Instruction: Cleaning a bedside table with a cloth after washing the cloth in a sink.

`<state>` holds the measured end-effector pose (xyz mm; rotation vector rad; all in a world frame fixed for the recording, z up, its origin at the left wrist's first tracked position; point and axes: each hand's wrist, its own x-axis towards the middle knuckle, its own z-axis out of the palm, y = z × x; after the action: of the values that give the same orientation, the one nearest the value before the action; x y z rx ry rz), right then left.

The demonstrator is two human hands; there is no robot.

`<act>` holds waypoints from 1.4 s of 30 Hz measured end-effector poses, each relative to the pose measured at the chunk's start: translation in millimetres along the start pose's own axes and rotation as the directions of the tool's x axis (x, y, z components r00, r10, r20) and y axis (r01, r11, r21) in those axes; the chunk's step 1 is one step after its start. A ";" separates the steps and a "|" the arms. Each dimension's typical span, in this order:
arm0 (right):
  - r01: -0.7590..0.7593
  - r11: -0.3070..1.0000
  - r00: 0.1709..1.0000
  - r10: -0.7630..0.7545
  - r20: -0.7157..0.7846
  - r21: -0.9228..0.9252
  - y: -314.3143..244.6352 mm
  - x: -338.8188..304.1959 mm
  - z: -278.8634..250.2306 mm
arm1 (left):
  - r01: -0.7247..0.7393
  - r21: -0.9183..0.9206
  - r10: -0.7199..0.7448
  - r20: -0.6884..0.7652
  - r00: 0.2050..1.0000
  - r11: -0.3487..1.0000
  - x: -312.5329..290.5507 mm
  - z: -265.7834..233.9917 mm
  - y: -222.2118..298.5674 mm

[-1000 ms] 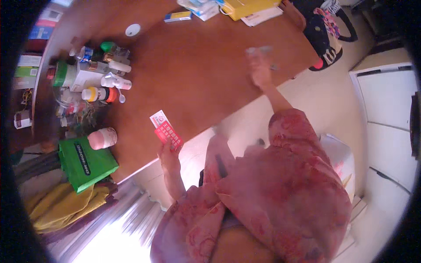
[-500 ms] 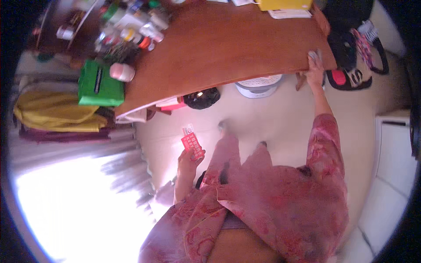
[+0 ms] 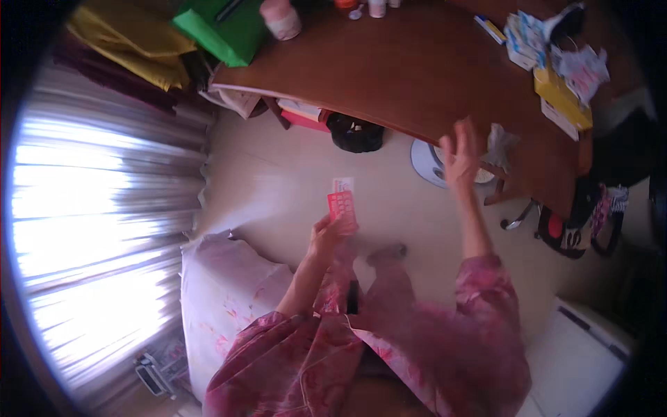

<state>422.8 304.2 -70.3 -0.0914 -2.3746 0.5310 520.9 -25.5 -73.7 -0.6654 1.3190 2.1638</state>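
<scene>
Over pale floor (image 3: 431, 222), left hand (image 3: 325, 238) pinching red-and-white card (image 3: 340, 203), right hand (image 3: 460, 163) loosely spread beside brown table (image 3: 389, 69)

I saw a brown wooden table (image 3: 396, 62) before me, pale floor (image 3: 431, 236) spreading from its near edge. Past its near left corner, daylight glared through a window (image 3: 83, 167) behind gathered curtains (image 3: 187, 153), brightening the floor nearby. A white cabinet (image 3: 580, 354) stood well apart from the near right corner.
</scene>
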 end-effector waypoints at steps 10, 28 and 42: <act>-0.999 -0.024 -0.035 0.146 0.989 -0.031 -209.6 -111.8 144.2 | 0.025 0.199 -0.037 0.056 0.998 0.980 108.7 -116.9 -21.1; -0.864 0.403 0.497 0.579 0.647 0.302 15.4 -89.8 676.9 | 0.358 -0.176 -0.377 -0.674 0.636 0.917 113.0 -314.3 -115.8; -0.770 0.597 0.197 0.559 0.805 -0.226 80.4 -179.0 658.2 | 0.307 -0.259 -0.401 -0.555 0.729 0.916 148.0 -260.1 -125.7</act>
<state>126.0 110.4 -658.6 -1.0866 -3.0730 1.5990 528.8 -185.3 -356.2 -1.6340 1.1765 1.7959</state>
